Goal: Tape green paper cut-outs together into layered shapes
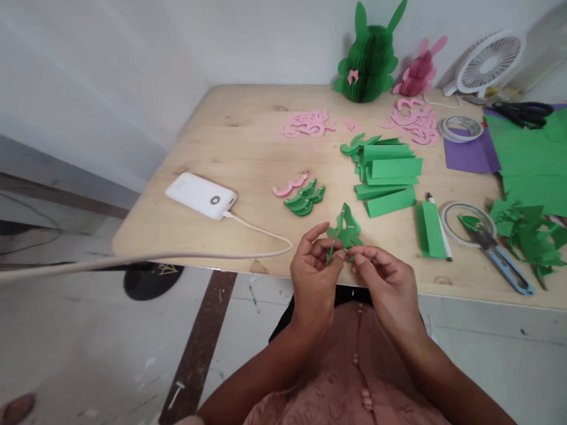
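Paper cutout (351, 228) is pinched at its lower end by the left hand (313, 280) and the right hand (392, 280), and light, even pressure should keep it uncreased!

The held cutout (352, 228) is matt paper, the table (248, 141) wood (smooth, knotty).

Wht pwr bank (199, 195), L side of tbl (239, 136), cable (133, 260) plugged in; wht fan (491, 64) back R.

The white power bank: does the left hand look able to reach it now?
Probably yes: between the left hand and the white power bank lies only a thin cable, though that hand holds a green paper cutout.
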A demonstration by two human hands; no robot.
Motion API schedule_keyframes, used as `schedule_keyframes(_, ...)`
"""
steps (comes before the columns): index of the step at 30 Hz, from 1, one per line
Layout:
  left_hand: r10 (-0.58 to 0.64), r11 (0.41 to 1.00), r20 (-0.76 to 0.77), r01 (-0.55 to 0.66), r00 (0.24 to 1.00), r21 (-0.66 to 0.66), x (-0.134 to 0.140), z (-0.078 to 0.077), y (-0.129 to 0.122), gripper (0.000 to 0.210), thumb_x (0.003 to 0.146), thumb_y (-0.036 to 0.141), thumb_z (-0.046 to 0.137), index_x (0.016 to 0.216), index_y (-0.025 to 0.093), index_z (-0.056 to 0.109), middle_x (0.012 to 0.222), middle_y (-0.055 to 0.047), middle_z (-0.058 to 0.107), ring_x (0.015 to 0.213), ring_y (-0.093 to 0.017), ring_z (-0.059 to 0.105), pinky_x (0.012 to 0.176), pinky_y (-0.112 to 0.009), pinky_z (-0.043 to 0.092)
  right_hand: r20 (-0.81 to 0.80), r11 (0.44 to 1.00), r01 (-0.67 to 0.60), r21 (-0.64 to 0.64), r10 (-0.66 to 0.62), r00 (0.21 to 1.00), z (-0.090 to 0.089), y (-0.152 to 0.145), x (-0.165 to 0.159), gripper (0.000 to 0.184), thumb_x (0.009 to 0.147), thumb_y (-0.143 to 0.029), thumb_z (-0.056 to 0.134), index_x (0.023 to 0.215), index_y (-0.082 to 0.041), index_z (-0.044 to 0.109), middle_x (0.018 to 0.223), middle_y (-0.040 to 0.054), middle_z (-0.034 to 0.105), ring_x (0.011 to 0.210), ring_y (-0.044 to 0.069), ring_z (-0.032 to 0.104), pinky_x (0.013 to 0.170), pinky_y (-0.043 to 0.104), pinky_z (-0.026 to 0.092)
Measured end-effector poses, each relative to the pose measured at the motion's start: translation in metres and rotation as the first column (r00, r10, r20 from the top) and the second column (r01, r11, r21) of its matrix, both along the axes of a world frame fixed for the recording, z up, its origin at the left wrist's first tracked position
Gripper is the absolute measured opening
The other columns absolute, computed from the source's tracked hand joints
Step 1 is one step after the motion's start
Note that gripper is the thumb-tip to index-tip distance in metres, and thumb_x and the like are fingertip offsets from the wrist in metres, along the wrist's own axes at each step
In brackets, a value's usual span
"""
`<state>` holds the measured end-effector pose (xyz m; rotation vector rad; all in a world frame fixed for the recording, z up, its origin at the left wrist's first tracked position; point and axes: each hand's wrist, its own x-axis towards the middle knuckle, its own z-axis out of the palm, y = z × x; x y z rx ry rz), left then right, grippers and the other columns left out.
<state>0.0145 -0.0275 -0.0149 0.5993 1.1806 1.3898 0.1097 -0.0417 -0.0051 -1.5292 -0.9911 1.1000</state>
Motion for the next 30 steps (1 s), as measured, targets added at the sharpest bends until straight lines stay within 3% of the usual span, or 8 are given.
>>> schedule_keyframes(19,0.026,0.999,-0.004,-0.026,1.0,0.031,-0.0015,-0.003,0.0001,0.045,0.067,0.011,0.072,0.109,0.023,0.06,0.081,0.001,0.064,0.086,-0.013,0.063,0.078,-0.024,0.05,-0.13,0.997,-0.014,-0.078,0.004,0.991,0.0002,-0.006,-0.0027,0.022,0.073,-0.031,0.064,0.09,-0.019,0.073,0.067,-0.0001,0.066,0.062,0.013,0.059,0.061,0.026,0.05)
schedule_keyframes(30,0.063,0.993,-0.192,-0.042,0.979,0.11,-0.0001,-0.0083,-0.0015,0.045,0.072,0.013,0.067,0.115,0.021,0.057,0.088,-0.002,0.063,0.082,-0.013,0.063,0.076,-0.023,0.051,-0.166,0.993,-0.021,-0.115,0.001,0.986,0.0018,-0.0068,-0.0032,0.031,0.071,-0.034,0.066,0.096,-0.016,0.072,0.067,0.0009,0.066,0.063,0.013,0.059,0.064,0.026,0.049)
